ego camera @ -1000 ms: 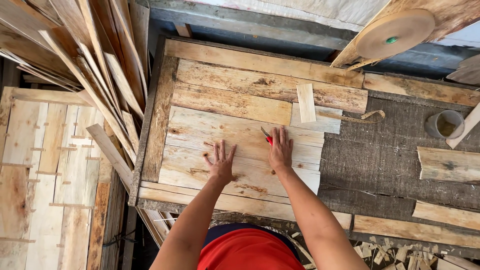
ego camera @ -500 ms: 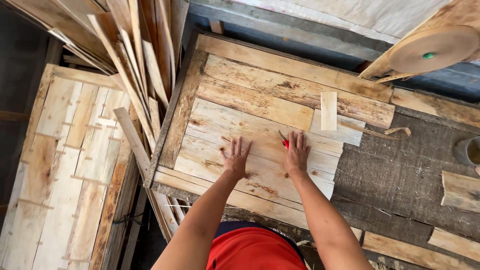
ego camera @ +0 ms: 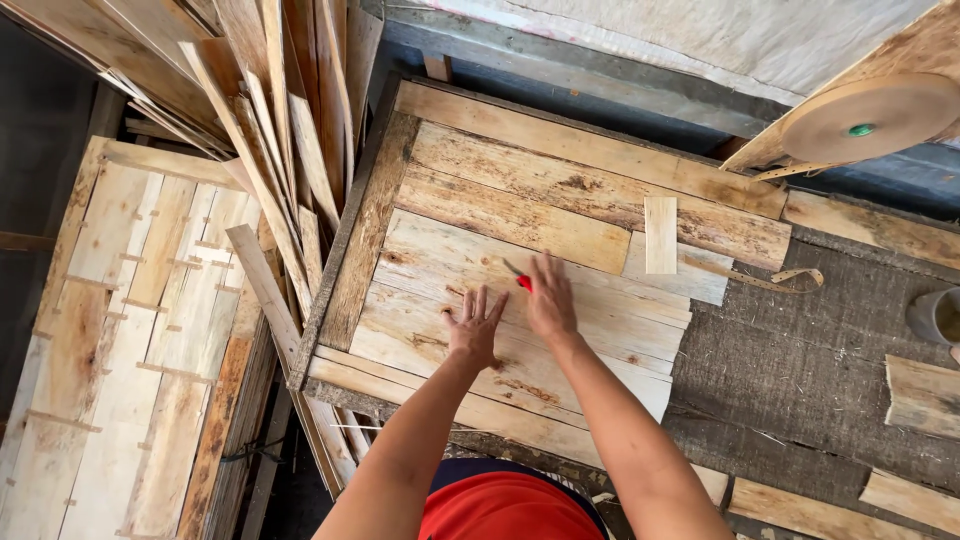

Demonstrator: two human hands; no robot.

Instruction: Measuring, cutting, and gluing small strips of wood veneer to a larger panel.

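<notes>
- Your right hand [ego camera: 550,298] lies palm down on the veneer sheets [ego camera: 520,310], fingers together, with a small red-handled tool [ego camera: 519,277] tucked under its thumb side; the grip is loose, and how firmly the tool is held cannot be told.
- Your left hand [ego camera: 473,328] is pressed flat just beside it, fingers spread wide, holding nothing, only bearing down on the same pale sheet.
- Those sheets are thin wood strips laid side by side in rows across the left half of the surface [ego camera: 800,360], running from its far edge down to its near edge; both your hands sit near the middle of them, a little toward the near edge.
- One short, narrow pale strip [ego camera: 660,234] lies upright across the sheets, to the right of your hands and nearer the far edge.
- On the bare grey right half of the surface lie loose wood offcuts [ego camera: 920,396] near the right edge, and a curl of brown paper tape [ego camera: 790,278].
- A large roll of brown tape [ego camera: 870,118] hangs beyond the far right corner.
- Off the left edge, long thin slats [ego camera: 270,130] lean in a bundle, and a taped-together veneer panel [ego camera: 130,330] lies lower down.
</notes>
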